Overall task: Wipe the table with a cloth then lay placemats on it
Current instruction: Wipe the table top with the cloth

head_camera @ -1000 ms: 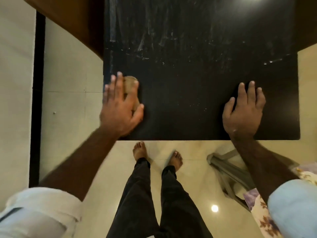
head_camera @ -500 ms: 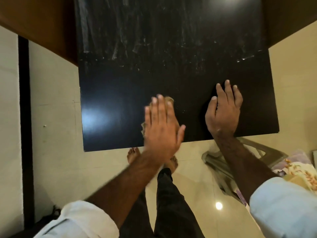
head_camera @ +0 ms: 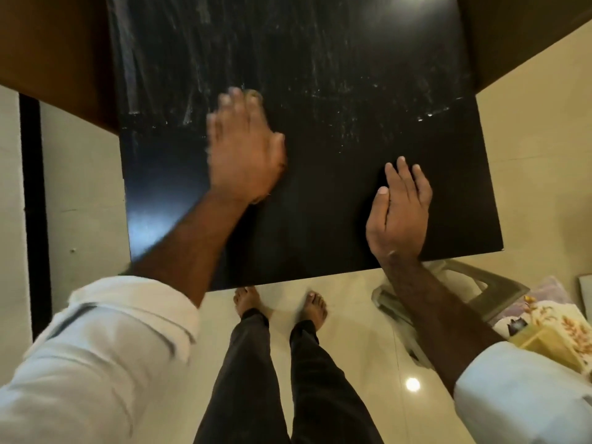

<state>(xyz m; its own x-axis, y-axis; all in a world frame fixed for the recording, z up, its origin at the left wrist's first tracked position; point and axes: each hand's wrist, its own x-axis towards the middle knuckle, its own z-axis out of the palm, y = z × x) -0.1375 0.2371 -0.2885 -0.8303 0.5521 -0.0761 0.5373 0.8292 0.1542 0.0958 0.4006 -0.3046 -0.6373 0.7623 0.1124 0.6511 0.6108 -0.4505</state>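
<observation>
Black table [head_camera: 352,91] fills top of view, long axis running away from the person, near edge slanting up to the R; white streaks on far half. L hand [head_camera: 245,149], blurred, lies flat w/ straight fingers pressing the cloth [head_camera: 253,92], centre-left of table. R hand [head_camera: 398,216] flat by near edge, fingers straight, holding nothing. Cloth mostly hidden, only a tan bit shows; axis can't be told.

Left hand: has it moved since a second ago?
Yes. The left hand has slid from the left edge of the table toward its middle, and farther from the near edge.
</observation>
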